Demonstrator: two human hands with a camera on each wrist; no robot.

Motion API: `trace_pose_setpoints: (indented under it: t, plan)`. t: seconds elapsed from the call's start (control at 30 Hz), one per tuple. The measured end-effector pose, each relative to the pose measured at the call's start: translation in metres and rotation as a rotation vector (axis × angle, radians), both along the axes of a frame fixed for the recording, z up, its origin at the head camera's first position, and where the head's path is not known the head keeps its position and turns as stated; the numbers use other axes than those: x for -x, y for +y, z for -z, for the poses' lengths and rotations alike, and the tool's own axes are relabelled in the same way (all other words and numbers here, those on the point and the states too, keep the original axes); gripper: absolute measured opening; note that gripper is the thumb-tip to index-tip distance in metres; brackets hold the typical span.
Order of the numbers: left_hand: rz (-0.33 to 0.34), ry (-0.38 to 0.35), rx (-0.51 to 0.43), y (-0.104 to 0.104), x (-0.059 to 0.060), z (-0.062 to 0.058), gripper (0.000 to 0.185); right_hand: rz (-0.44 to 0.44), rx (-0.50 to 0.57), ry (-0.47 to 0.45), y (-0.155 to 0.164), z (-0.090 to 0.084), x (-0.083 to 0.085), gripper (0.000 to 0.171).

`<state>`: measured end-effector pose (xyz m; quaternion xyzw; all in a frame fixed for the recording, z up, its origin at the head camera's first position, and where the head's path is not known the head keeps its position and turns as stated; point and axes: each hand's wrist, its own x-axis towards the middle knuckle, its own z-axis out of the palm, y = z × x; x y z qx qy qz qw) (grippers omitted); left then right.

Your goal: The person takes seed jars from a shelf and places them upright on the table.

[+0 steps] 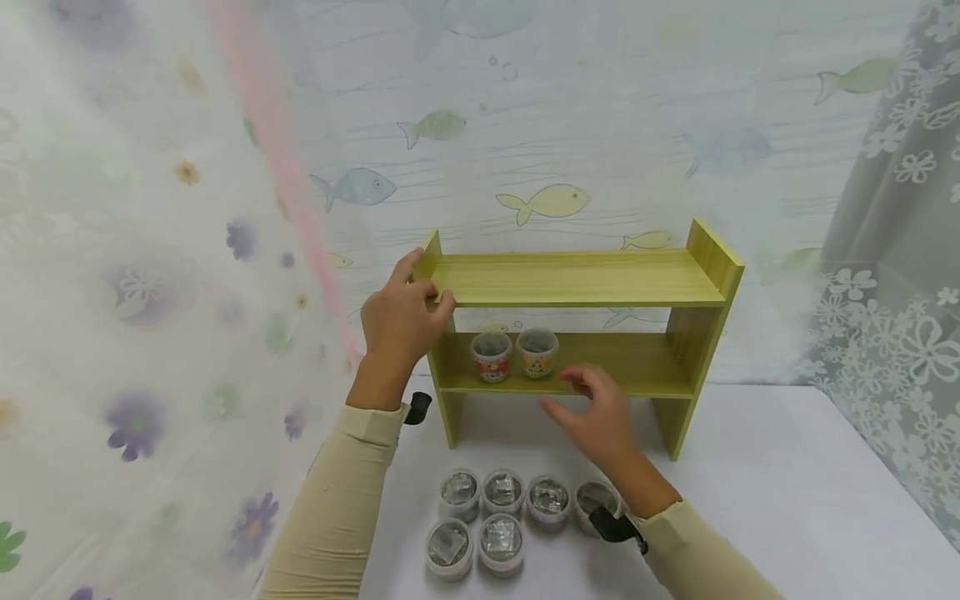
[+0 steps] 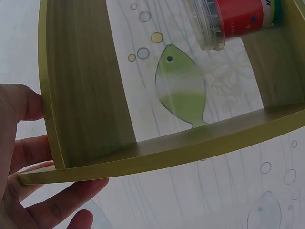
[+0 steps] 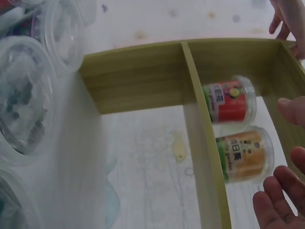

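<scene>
White table: six tubs, two shelved jars; left grip clasping shelf, right grip spread.

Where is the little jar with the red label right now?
In the head view the red-label jar stands on the lower board of the wooden shelf, toward its left end, beside the orange-label jar and below the left hand.

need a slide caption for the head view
Left hand grips shelf corner; right hand hovers near two jars.
</scene>
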<state>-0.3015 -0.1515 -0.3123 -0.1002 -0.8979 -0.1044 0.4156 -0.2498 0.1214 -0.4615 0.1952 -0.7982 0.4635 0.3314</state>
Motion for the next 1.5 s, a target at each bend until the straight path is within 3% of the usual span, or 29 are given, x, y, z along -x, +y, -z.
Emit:
trace_pose_setpoints:
  t: [0.2,0.43,0.8,1.03,1.5]
  plan:
    - [0.009,-0.001,0.001,0.000,-0.001,0.002,0.027,-0.016,0.073,-0.078,0.002,-0.009,0.013,0.056]
    - [0.018,0.039,0.003,0.000,-0.001,0.001,0.026,-0.052,0.063,-0.213,0.003,-0.019,0.028,0.071]
    - [0.025,0.041,0.004,0.003,-0.001,0.004,0.024,-0.199,0.154,-0.470,0.006,-0.022,0.056,0.084]
    - [0.017,0.017,0.028,0.005,-0.002,0.001,0.026,-0.253,0.201,-0.519,0.009,-0.022,0.064,0.082]
    - [0.011,0.014,0.026,-0.002,0.001,0.001,0.026,-0.251,0.121,-0.536,0.004,-0.021,0.070,0.087]
